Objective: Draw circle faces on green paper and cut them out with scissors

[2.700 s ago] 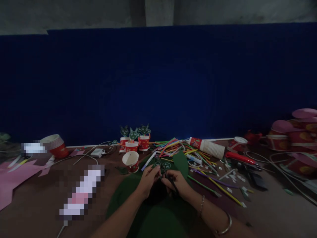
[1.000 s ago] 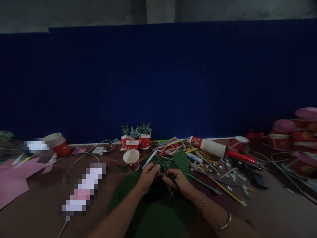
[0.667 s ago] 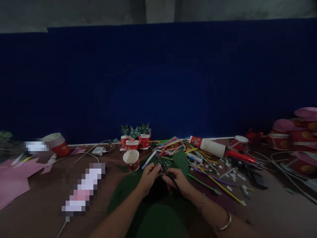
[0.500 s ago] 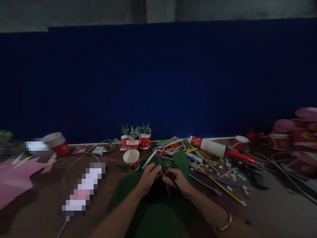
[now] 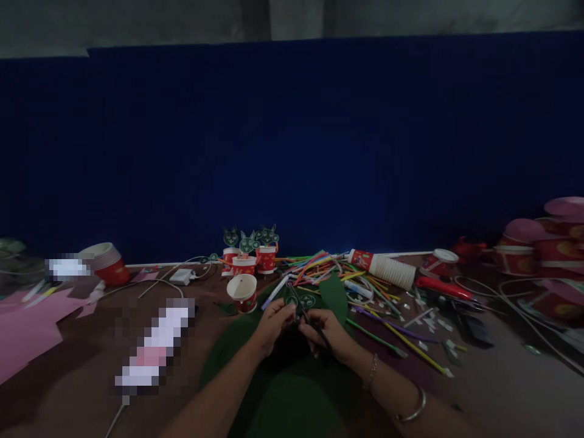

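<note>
Dark scissors [image 5: 321,333] are held in my right hand [image 5: 326,331], their blades pointing up and left. My left hand [image 5: 276,322] pinches a small dark green paper piece with light drawn outlines [image 5: 306,301] close to the blades. Both hands are nearly touching, above a large green sheet [image 5: 292,401]. A paper cup [image 5: 243,294] stands open side up just left of the hands. Behind it are red cups [image 5: 244,266] topped with green animal faces [image 5: 247,242].
Colourful pipe cleaners [image 5: 319,267] and white scraps spread behind and right of the hands. Stacked cups [image 5: 392,271] lie on their side. A red-handled tool [image 5: 444,289] is at right, pink paper [image 5: 27,328] at left. Cables cross the table [image 5: 73,395].
The scissors and right-hand fingers have shifted slightly against the small green piece. The left hand has barely moved.
</note>
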Action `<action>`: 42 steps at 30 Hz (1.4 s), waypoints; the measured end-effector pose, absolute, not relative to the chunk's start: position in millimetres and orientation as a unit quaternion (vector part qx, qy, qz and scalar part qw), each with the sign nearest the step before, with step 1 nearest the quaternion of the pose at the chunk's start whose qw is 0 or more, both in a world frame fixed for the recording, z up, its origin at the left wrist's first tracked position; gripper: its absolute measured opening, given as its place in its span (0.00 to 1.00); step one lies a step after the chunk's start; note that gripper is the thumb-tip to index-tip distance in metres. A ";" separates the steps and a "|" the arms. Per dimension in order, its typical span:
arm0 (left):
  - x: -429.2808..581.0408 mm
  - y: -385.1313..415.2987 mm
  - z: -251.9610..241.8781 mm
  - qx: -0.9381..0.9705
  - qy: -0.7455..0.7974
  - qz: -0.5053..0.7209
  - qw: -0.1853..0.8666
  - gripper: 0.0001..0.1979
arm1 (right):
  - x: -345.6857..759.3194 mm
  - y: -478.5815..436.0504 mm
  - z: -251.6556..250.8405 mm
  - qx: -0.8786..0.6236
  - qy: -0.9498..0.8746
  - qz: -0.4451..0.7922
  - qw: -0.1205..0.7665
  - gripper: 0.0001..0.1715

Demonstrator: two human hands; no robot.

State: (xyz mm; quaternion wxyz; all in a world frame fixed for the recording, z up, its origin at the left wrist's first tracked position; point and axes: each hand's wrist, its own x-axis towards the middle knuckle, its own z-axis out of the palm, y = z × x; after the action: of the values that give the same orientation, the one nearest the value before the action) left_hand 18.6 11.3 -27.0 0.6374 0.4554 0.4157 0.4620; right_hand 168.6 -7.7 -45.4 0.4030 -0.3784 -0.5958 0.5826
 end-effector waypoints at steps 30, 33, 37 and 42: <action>19.0 11.3 -28.5 0.492 0.426 0.498 0.574 0.16 | 169.5 -7.0 -44.2 -0.379 -0.594 0.580 0.408 0.24; 18.7 13.2 -31.8 0.477 0.421 0.506 0.582 0.16 | 169.2 -8.0 -42.8 -0.381 -0.592 0.583 0.404 0.24; 19.7 14.1 -34.4 0.459 0.437 0.518 0.575 0.18 | 168.4 -7.3 -44.6 -0.382 -0.589 0.584 0.407 0.24; 22.7 10.2 -29.5 0.476 0.429 0.502 0.581 0.16 | 167.8 -5.8 -47.4 -0.392 -0.590 0.576 0.408 0.24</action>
State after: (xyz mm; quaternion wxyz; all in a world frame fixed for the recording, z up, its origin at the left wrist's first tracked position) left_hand 22.7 10.2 -29.5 0.5811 0.4757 0.4290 0.5020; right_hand 167.8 -5.8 -47.4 0.4076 -0.3917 -0.5901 0.5764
